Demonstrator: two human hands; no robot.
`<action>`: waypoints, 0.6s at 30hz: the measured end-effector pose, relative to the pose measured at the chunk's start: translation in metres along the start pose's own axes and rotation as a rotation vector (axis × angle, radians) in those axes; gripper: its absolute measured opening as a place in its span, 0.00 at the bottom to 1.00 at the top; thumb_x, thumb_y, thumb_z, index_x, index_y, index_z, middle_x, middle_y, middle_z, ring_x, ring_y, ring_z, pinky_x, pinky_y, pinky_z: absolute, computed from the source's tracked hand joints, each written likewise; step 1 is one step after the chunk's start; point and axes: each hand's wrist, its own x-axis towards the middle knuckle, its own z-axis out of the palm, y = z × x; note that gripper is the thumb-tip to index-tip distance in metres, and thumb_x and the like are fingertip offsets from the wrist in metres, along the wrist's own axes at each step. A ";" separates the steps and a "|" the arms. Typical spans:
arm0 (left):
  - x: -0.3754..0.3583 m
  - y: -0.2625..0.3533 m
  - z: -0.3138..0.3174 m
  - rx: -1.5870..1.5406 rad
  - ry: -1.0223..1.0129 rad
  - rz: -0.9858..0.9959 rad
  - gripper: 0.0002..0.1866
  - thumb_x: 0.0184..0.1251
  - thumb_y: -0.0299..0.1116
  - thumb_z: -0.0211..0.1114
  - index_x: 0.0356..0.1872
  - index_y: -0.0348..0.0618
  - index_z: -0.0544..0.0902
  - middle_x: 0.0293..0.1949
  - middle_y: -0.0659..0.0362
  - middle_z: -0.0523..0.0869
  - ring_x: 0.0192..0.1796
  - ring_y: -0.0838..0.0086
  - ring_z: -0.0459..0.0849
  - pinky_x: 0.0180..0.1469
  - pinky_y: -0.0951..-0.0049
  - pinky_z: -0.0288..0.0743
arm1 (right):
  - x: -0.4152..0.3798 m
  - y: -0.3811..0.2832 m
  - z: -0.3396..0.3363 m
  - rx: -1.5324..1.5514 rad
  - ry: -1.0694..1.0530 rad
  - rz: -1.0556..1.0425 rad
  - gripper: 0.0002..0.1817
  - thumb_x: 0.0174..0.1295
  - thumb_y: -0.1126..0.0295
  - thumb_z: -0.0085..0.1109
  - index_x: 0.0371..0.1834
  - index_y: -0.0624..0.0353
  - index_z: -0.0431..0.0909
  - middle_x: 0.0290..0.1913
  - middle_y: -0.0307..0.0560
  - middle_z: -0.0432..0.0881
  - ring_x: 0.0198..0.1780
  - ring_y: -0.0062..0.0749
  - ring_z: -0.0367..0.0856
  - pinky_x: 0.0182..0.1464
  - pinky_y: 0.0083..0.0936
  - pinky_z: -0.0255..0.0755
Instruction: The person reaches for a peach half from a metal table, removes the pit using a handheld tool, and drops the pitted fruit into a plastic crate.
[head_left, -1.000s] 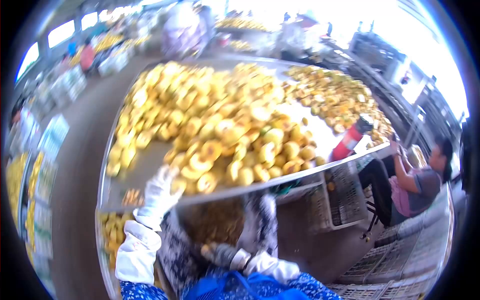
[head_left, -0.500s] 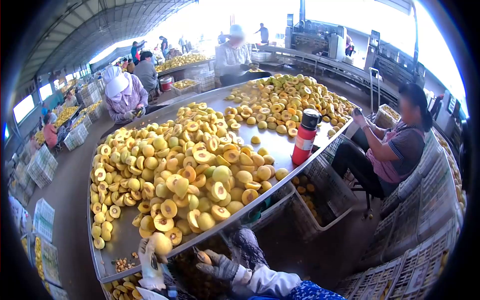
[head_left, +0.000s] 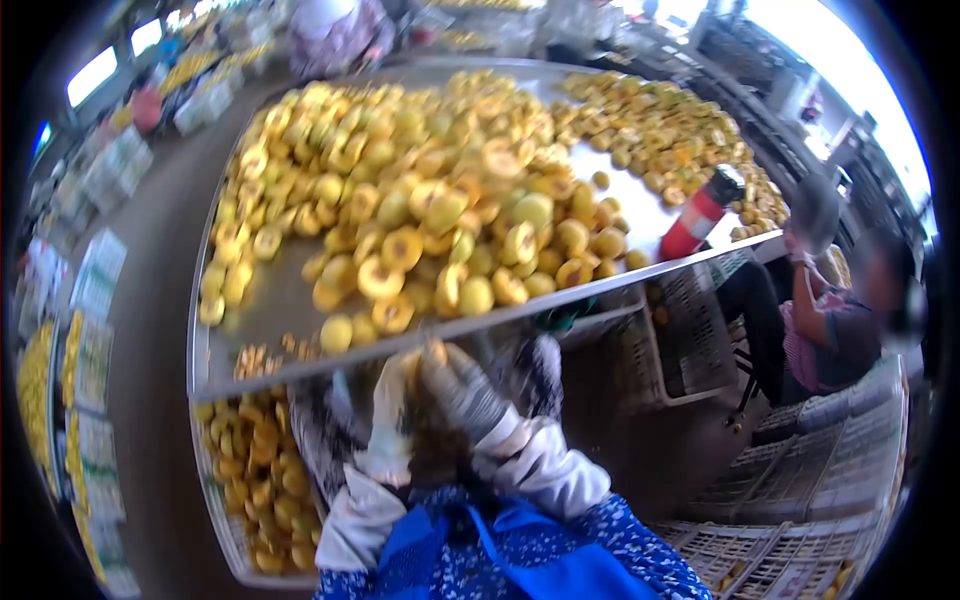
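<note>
Yellow peach halves (head_left: pixel 400 248) are heaped on the metal table (head_left: pixel 270 290) in front of me, several with the brown pit hollow facing up. Just below the table's near edge, my left hand (head_left: pixel 398 385), in a pale stained glove, is closed close beside the right; whatever it holds is blurred. My right hand (head_left: pixel 465 388), in a grey and white glove, is also closed, with a small orange-brown bit showing at its fingertips, apparently the small tool seen earlier. A few loose pits (head_left: pixel 257 362) lie at the table's near left corner.
A crate of peach halves (head_left: pixel 262 480) stands below the table's left corner. A red flask with a black lid (head_left: pixel 700 215) rests near the right edge. A seated co-worker (head_left: pixel 825 310) is at the right, another (head_left: pixel 340 38) across the table. Crates (head_left: pixel 800 480) stand right.
My view has tipped downward. My left hand has moved off the table edge, away from the heap, and the two hands, apart before, are now together over my lap.
</note>
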 end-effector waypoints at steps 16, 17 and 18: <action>-0.025 0.021 -0.019 -0.223 0.145 -0.049 0.29 0.69 0.53 0.48 0.54 0.34 0.72 0.41 0.49 0.82 0.40 0.65 0.83 0.45 0.67 0.79 | -0.038 0.034 -0.006 -1.267 -0.206 -0.173 0.09 0.66 0.67 0.46 0.42 0.60 0.73 0.33 0.60 0.75 0.28 0.55 0.78 0.26 0.45 0.69; -0.028 0.026 -0.013 -0.255 0.137 -0.060 0.29 0.68 0.52 0.49 0.54 0.33 0.72 0.41 0.49 0.82 0.40 0.65 0.83 0.45 0.67 0.79 | -0.038 0.039 -0.008 -1.290 -0.241 -0.210 0.09 0.67 0.67 0.45 0.42 0.60 0.73 0.33 0.61 0.75 0.28 0.54 0.78 0.26 0.45 0.69; -0.029 0.028 -0.011 -0.264 0.161 -0.068 0.27 0.69 0.51 0.49 0.54 0.34 0.72 0.41 0.49 0.82 0.39 0.65 0.83 0.44 0.67 0.79 | -0.039 0.044 -0.011 -1.352 -0.283 -0.235 0.11 0.65 0.69 0.45 0.46 0.61 0.72 0.35 0.62 0.74 0.29 0.54 0.78 0.27 0.44 0.71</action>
